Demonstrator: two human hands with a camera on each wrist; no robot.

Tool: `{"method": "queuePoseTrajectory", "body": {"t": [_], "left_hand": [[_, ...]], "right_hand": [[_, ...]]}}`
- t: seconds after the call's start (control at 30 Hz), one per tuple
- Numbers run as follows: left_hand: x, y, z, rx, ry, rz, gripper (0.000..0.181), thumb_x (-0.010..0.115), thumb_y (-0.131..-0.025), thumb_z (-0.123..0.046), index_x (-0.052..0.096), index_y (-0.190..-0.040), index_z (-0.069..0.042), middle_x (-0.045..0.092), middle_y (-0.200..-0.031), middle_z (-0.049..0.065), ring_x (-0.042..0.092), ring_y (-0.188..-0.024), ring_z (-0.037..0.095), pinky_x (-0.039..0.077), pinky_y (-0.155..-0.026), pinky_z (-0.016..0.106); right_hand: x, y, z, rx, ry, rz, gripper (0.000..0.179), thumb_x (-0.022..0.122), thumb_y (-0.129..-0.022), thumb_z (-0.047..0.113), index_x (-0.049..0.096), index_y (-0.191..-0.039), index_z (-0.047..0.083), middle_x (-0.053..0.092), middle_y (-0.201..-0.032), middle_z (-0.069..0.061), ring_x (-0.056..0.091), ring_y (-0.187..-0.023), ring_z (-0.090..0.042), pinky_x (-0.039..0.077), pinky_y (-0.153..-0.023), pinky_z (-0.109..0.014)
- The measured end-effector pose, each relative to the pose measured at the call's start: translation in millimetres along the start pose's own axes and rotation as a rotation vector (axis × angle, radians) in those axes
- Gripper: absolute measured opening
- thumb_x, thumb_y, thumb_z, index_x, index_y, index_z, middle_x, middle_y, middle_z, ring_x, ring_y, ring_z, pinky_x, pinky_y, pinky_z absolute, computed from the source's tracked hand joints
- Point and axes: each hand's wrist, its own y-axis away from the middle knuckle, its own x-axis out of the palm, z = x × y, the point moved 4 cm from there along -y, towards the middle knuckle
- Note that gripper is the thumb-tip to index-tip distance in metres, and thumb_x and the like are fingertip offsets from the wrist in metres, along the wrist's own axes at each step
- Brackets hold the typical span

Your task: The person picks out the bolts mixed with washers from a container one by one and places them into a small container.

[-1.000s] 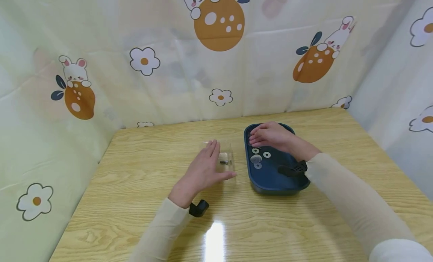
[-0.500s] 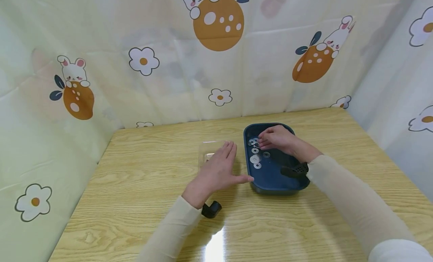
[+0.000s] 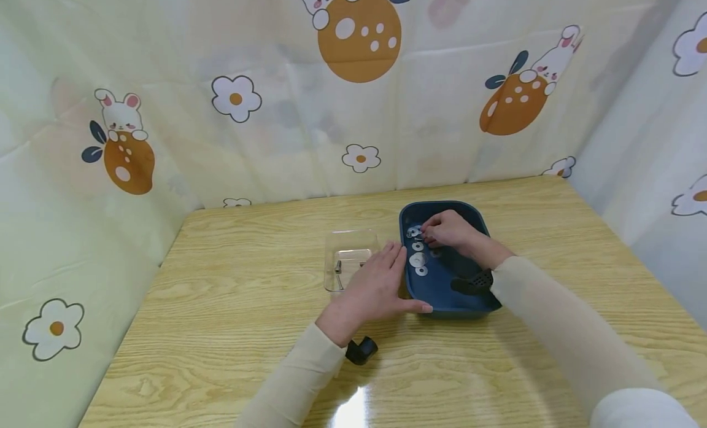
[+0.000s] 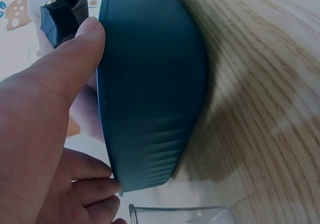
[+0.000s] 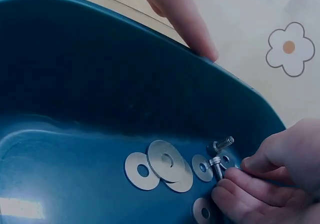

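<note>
1. On the tabletop (image 3: 237,293), a dark blue bin (image 3: 442,290) stands just right of a clear tray (image 3: 353,239) with small screws (image 3: 338,267) inside.
2. The left hand (image 3: 378,287) has a loose grip, fingers extended against the bin's left rim.
3. Flat washers (image 5: 131,177) and bolts (image 5: 218,167) lie far left in the bin; the right hand (image 3: 452,228) touches in among them, though I can't tell whether its grip pinches one.
</note>
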Motion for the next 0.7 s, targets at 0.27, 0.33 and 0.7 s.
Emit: {"method": "queuePoseTrajectory", "body": {"t": [0.27,0.33,0.7], "left_hand": [[1.2,-0.1,-1.8,-0.005,-0.002,-0.010,0.113,0.054,-0.079,-0.081,0.021,-0.158,-0.007,0.019,-0.166,0.010,0.015,-0.155,0.023,0.024,-0.124,0.041],[0.8,0.0,-2.1,-0.008,-0.008,-0.007,0.113,0.053,-0.079,-0.081,0.021,-0.158,-0.007,0.019,-0.166,0.010,0.015,-0.155,0.023,0.024,-0.124,0.041],[1.3,0.2,-0.3,-0.024,-0.017,0.003,0.114,0.052,-0.079,-0.082,0.020,-0.159,-0.007,0.018,-0.166,0.010,0.015,-0.155,0.023,0.023,-0.124,0.040]], "right_hand": [[0.1,0.1,1.1,0.012,0.106,-0.062,0.035,0.047,-0.102,0.009,0.058,-0.128,-0.011,0.060,-0.125,-0.029,0.066,-0.108,-0.036,0.054,-0.098,-0.048],[0.3,0.3,1.4,0.012,0.122,-0.069,0.036,0.048,-0.101,0.010,0.058,-0.128,-0.012,0.060,-0.125,-0.029,0.066,-0.107,-0.036,0.054,-0.098,-0.048],[0.9,-0.6,-1.0,0.052,0.096,-0.043,0.034,0.052,-0.097,0.006,0.059,-0.124,-0.014,0.064,-0.117,-0.029,0.071,-0.091,-0.027,0.060,-0.088,-0.041]]}}
